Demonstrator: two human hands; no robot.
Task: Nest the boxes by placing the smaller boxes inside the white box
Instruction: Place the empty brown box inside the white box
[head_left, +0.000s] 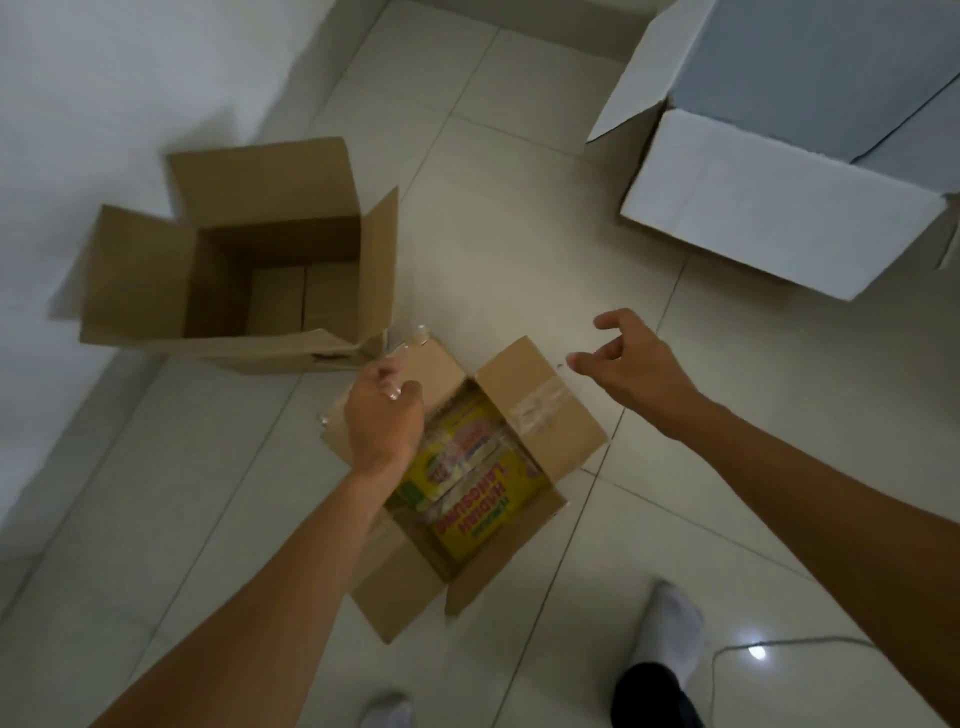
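Note:
A small brown cardboard box (540, 415) lies on the floor at the centre, flaps spread, with yellow printed packets inside. My left hand (382, 415) hovers over its far-left flap, fingers loosely curled, and I cannot tell whether it touches the flap. My right hand (631, 364) is open in the air just past the box's taped right flap, holding nothing. A medium brown box (156, 280) stands open and empty at the left. The large white box (769, 218) sits at the top right with its flaps open.
The floor is pale glossy tile, with a white wall (104, 104) along the left. My feet in white socks (670, 629) stand at the bottom edge. A thin cable (779, 642) lies on the floor at the bottom right.

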